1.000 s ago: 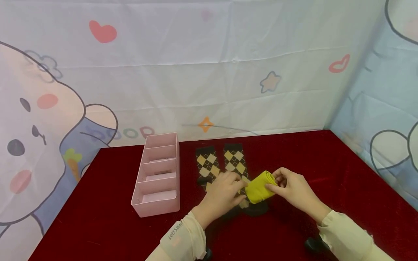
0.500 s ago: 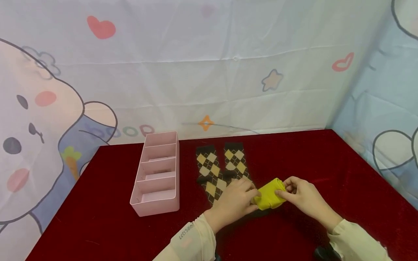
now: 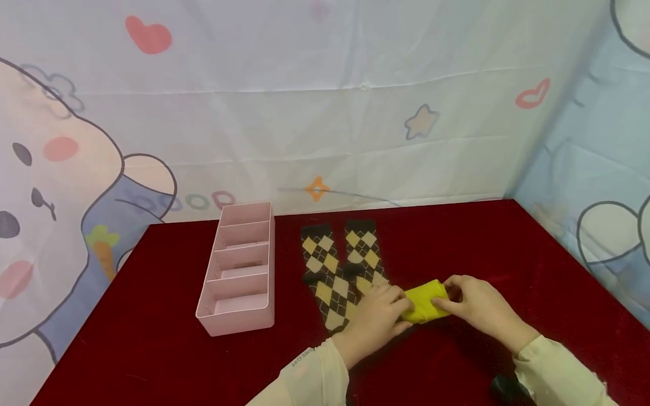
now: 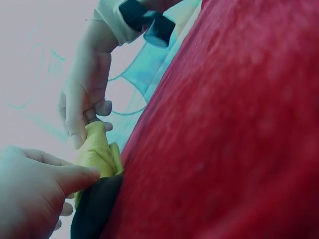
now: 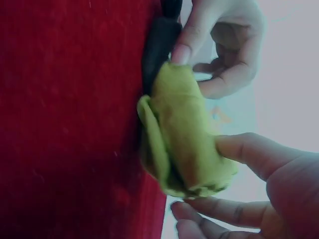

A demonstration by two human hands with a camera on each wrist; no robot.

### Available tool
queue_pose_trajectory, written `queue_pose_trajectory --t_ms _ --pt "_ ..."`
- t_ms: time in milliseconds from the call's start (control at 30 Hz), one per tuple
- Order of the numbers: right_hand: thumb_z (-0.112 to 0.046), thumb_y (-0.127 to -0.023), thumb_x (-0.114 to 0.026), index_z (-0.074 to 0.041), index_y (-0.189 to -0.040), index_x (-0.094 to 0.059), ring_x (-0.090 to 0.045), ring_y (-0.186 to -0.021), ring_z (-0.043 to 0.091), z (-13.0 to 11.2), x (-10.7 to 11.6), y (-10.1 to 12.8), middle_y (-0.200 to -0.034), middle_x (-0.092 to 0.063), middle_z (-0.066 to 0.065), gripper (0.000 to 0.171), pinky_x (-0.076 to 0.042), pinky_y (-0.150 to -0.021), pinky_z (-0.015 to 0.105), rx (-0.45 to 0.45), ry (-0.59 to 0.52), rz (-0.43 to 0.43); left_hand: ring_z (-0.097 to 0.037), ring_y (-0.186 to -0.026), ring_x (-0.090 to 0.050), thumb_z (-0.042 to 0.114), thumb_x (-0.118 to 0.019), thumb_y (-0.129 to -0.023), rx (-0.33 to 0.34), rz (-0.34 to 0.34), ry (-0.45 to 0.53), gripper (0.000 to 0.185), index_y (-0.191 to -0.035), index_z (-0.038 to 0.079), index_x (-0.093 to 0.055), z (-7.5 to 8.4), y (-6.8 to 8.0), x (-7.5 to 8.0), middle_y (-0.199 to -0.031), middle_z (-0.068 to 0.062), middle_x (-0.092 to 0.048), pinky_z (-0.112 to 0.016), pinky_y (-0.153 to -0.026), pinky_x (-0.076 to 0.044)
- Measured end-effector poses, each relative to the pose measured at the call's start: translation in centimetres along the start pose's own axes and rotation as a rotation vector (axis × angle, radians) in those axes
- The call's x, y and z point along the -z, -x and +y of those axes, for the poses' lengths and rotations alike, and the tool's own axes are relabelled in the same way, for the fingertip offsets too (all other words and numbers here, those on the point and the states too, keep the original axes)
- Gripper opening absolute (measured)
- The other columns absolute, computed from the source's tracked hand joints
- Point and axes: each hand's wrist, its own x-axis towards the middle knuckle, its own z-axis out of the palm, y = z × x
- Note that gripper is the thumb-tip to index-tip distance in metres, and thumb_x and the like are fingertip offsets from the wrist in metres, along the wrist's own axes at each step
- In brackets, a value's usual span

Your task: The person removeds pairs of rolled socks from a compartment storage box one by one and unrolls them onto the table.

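Note:
A rolled yellow sock point(image 3: 424, 303), seemingly of soft knit, lies low over the near part of the argyle socks. My left hand point(image 3: 374, 320) pinches its left end between thumb and fingers. At the opposite end, my right hand point(image 3: 479, 309) holds it, thumb on the near side and fingers behind. The right wrist view shows the roll's layered end and a loose flap point(image 5: 155, 137). Two dark argyle socks with yellow and cream diamonds, a left one point(image 3: 327, 269) and a right one point(image 3: 363, 248), lie side by side. My left hand hides part of the right one.
A pink box point(image 3: 271, 270) with several compartments stands left of the argyle socks. Dark red cloth point(image 3: 152, 316) covers the table. Behind it hangs a printed fabric backdrop point(image 3: 284, 101).
Both hands have shifted right and toward the person with the yellow sock, then lowered it slightly flatter. More of the left argyle sock shows. The camera view has shifted a little.

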Motion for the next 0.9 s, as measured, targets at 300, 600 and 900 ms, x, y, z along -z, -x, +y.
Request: queue_pose_trajectory --t_ms 300,600,900 --pt "-0.027 -0.073 -0.081 -0.008 -0.095 -0.058 -0.045 -0.069 0.012 -0.6 0.8 -1.1 -0.08 -0.055 0.002 0.037 -0.038 -0.057 0.023 0.123 0.173 0.091 -0.007 -0.097 -0.057 0.034 -0.074 -0.083 0.034 0.038 0.006 0.019 -0.098 0.024 -0.068 0.4 -0.2 -0.4 -0.1 0.01 -0.062 -0.021 -0.087 -0.045" --pt "-0.013 -0.078 -0.076 -0.018 -0.082 -0.064 -0.051 -0.074 0.003 -0.8 0.5 -2.0 -0.081 -0.055 -0.01 0.014 -0.048 -0.065 0.021 0.357 0.198 0.016 -0.007 -0.095 -0.058 0.03 -0.073 -0.083 0.061 0.089 0.02 0.016 -0.097 0.024 -0.069 0.3 -0.2 -0.9 -0.099 0.011 -0.064 -0.021 -0.086 -0.044" --pt "-0.039 -0.072 -0.081 -0.019 -0.086 -0.069 -0.047 -0.076 0.003 -0.1 0.3 -3.0 -0.085 -0.059 -0.012 0.027 -0.047 -0.066 0.021 0.388 0.172 -0.025 -0.004 -0.093 -0.059 0.032 -0.071 -0.086 0.113 0.138 0.017 0.012 -0.096 0.026 -0.071 0.0 -0.3 -1.3 -0.1 0.013 -0.068 -0.016 -0.083 -0.042"
